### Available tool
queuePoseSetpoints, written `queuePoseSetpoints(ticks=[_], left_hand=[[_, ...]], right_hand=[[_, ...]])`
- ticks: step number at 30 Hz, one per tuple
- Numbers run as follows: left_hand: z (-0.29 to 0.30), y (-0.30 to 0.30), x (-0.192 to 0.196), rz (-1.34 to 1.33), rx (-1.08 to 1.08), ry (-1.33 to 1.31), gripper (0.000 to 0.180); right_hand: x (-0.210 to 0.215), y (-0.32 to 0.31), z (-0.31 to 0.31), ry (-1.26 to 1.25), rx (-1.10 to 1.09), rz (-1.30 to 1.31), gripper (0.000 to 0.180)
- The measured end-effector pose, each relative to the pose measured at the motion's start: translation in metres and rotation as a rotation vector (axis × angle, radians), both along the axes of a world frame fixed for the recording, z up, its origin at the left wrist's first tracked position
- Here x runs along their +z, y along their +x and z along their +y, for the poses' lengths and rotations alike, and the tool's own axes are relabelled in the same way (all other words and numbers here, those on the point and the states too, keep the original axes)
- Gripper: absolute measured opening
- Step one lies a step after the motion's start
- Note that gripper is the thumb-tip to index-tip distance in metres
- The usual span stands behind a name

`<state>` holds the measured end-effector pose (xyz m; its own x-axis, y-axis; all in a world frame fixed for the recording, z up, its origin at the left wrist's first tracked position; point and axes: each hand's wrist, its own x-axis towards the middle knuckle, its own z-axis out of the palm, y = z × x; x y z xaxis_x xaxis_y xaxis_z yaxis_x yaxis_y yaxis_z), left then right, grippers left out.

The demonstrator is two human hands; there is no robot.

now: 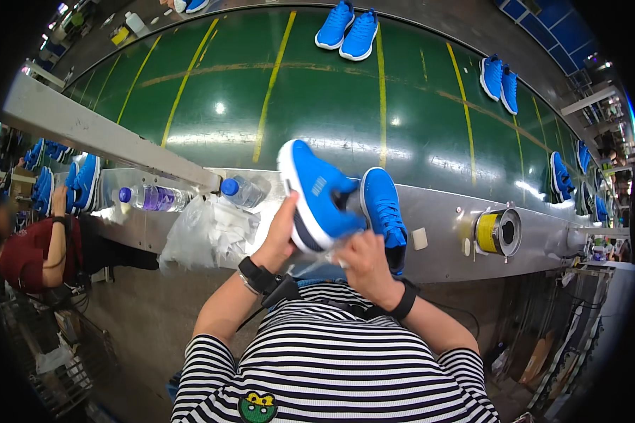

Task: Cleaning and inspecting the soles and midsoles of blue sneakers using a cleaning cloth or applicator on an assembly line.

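My left hand [279, 240] grips a bright blue sneaker [316, 196] by its heel end, holding it tilted on its side above the metal ledge [444, 218]. My right hand [363, 264] is closed at the shoe's opening, pinching what looks like thin clear material; I cannot tell exactly what. A second blue sneaker [384, 211] stands just right of the held one on the ledge. Both wrists wear black bands.
A green conveyor belt [317, 106] with yellow lines carries pairs of blue sneakers [347, 32] [499, 81]. Two water bottles [152, 199] [241, 190], a clear plastic bag of white stuff [208, 233] and a yellow tape roll [494, 233] lie on the ledge. A person in red [39, 250] sits left.
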<state>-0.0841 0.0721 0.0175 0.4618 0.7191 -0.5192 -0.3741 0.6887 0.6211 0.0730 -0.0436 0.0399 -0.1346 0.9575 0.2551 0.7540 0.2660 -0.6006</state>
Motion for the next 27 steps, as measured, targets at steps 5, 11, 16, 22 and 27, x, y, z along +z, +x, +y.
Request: queuePoseSetpoints(ticks=[5,11,16,22,27], left_hand=[[0.021,0.004,0.005,-0.125,0.063,0.006,0.052],[0.009,0.023,-0.001,-0.159,0.059,-0.029,0.051],[0.011,0.023,-0.004,-0.201,0.083,-0.237,0.05],[0.013,0.027,-0.006,-0.237,0.08,-0.355,0.054],[0.008,0.036,-0.02,-0.288,0.092,-0.263,0.052]], right_hand=[[0.01,0.013,-0.012,0.049,-0.062,0.066,0.022],[0.031,-0.003,0.046,0.35,-0.204,0.209,0.025],[0.007,0.025,0.012,0.089,-0.182,0.094,0.015],[0.02,0.028,0.022,-0.056,-0.407,0.618,0.008],[0.035,0.017,0.038,0.01,-0.365,0.649,0.011]])
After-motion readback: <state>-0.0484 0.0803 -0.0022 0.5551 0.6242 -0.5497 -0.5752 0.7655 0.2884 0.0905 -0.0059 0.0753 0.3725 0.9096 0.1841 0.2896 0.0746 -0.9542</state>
